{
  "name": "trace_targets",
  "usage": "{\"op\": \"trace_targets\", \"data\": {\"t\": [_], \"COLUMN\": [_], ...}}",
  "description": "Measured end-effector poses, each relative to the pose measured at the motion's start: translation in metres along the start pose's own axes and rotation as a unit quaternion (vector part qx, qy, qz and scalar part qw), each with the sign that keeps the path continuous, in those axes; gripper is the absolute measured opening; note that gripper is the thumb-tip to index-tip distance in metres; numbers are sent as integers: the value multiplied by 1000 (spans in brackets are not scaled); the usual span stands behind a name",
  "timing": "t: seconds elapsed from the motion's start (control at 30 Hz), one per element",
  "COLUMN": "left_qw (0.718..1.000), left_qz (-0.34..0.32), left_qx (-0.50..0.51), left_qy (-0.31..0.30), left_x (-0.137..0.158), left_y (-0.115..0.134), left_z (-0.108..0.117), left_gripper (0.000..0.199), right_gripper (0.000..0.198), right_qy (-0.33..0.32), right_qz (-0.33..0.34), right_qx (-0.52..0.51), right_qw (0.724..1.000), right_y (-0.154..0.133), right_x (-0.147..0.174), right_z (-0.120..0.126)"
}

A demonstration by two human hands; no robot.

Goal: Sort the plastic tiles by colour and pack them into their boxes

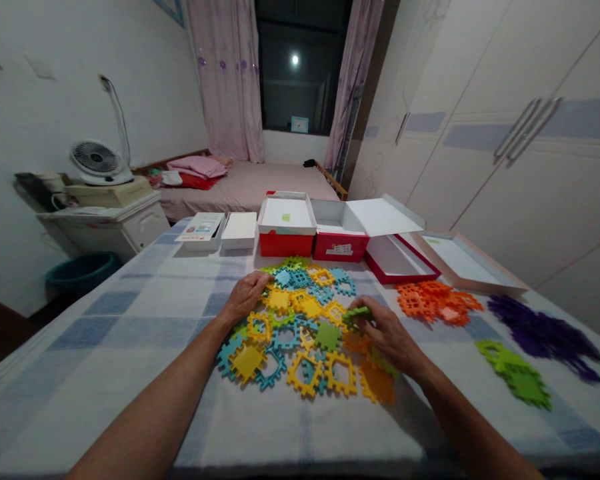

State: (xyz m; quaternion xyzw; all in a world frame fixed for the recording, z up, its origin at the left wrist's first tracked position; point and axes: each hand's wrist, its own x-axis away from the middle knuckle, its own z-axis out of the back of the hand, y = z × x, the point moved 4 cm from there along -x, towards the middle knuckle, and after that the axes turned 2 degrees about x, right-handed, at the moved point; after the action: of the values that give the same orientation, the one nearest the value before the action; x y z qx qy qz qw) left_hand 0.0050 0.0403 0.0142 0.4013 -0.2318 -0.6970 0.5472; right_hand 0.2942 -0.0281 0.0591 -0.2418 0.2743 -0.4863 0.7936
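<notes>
The right hand (386,330) is hiding part of the amber pieces (377,383), and both forearms (165,390) are being cut off by the bottom edge. Print (206,227) on the white box (200,246) is proving too small to read.

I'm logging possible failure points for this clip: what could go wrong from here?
1. The right hand holds a green piece over the mixed-colour heap; if it slips, it could get lost among the pieces there.
2. The heap's toothed pieces overlap, so lifting one might drag others along.
3. The green pile lies close to the purple pile, so a careless placement could mix the two.
</notes>
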Motion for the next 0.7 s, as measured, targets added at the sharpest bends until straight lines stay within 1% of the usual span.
{"op": "trace_targets", "data": {"t": [0.07, 0.17, 0.2, 0.23, 0.33, 0.4, 0.5, 0.53, 0.63, 0.7], "left_qw": [1000, 1000, 1000, 1000, 1000, 1000, 1000, 1000, 1000, 1000], "left_qz": [-1, -1, 0, 1, 1, -1, 3, 4, 4, 2], "left_qx": [1, -2, -3, -4, -2, 0, 0, 0, 2, 4], "left_qy": [-2, 3, 4, 6, 3, 0, 1, 1, -1, 0], "left_x": [0, 0, 0, 0, 0, 0, 0, 0, 0, 0], "left_y": [1, 1, 1, 1, 0, 0, -1, -1, -1, -2], "left_z": [0, 1, 1, 1, 1, 1, 0, 0, 0, 0], "left_gripper": [50, 50, 50, 50, 51, 52, 52, 51, 50, 49], "right_gripper": [16, 41, 44, 41, 23, 19, 29, 30, 23, 18], "right_qy": [-17, -106, -136, -160, -199, -204, -191, -184, -159, -119], "right_qz": [-11, 1, 12, 20, 23, 18, 34, 35, -2, -34], "right_qx": [6, 28, 41, 59, 120, 138, 112, 100, 64, 9], "right_qw": [1000, 994, 990, 985, 972, 969, 975, 977, 985, 992], "right_y": [-4, -9, -11, -13, -18, -21, -27, -27, -21, -13], "right_x": [1, 0, -1, -3, -10, -14, -16, -16, -16, -19], "right_z": [-1, -13, -19, -24, -33, -34, -34, -34, -36, -30]}}
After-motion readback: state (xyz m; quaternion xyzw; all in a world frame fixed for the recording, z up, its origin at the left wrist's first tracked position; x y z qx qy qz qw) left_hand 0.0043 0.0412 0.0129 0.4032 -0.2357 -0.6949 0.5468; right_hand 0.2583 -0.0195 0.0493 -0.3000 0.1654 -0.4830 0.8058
